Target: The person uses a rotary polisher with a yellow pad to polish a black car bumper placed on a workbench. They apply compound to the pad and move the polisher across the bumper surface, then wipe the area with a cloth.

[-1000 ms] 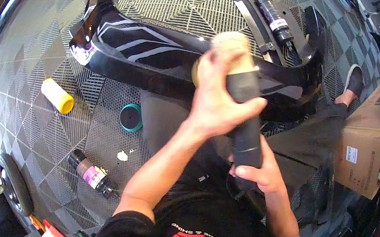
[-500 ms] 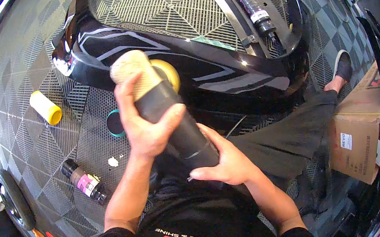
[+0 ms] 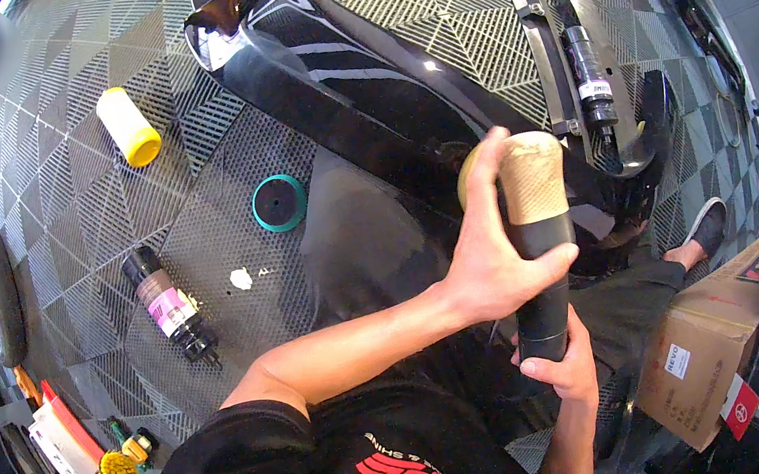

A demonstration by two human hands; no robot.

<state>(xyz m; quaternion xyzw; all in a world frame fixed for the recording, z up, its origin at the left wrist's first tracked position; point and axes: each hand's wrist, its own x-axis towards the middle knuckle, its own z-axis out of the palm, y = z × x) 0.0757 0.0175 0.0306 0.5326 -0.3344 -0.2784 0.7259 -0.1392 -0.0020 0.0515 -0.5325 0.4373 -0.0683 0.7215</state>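
A handheld polisher (image 3: 542, 229) with a tan head and a black body is held in both of my hands. My left hand (image 3: 491, 263) wraps round its upper part, the thumb across the black body. Lower down, my right hand (image 3: 573, 367) grips the bottom end of the body. The polisher's yellow pad (image 3: 467, 184) shows only in part behind my left fingers, at the glossy black car bumper (image 3: 399, 117). Whether the pad touches the surface is hidden. The bumper lies on the floor and reaches from the upper middle to the right.
Left on the floor are a yellow-and-white container (image 3: 129, 127), a dark bottle (image 3: 170, 309), a teal-rimmed pad (image 3: 279, 203) and a white scrap (image 3: 241, 279). Another bottle (image 3: 590, 83) lies beyond the bumper. At right stands a cardboard box (image 3: 700, 358); a yellow brush (image 3: 118, 472) sits lower left.
Both hands have carried the polisher rightward along the bumper, and its body now stands more upright in view. The view has shifted, showing more of the floor, the teal-rimmed pad and the brush.
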